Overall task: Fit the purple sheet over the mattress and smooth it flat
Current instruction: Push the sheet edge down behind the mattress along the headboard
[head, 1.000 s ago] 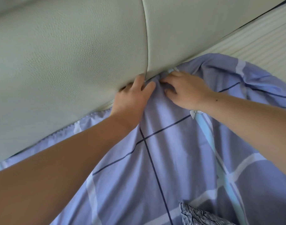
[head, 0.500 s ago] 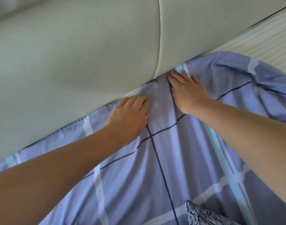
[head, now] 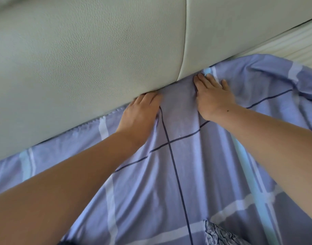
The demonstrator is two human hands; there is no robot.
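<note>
At the headboard seam, my left hand and right hand press flat, fingers together, tucking the purple sheet edge; bare mattress shows at two o'clock

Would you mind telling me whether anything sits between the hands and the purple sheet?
Nothing visible does. The left hand and right hand both lie flat on the purple sheet, right where it meets the padded headboard. Bare mattress still shows at the far right.
</note>
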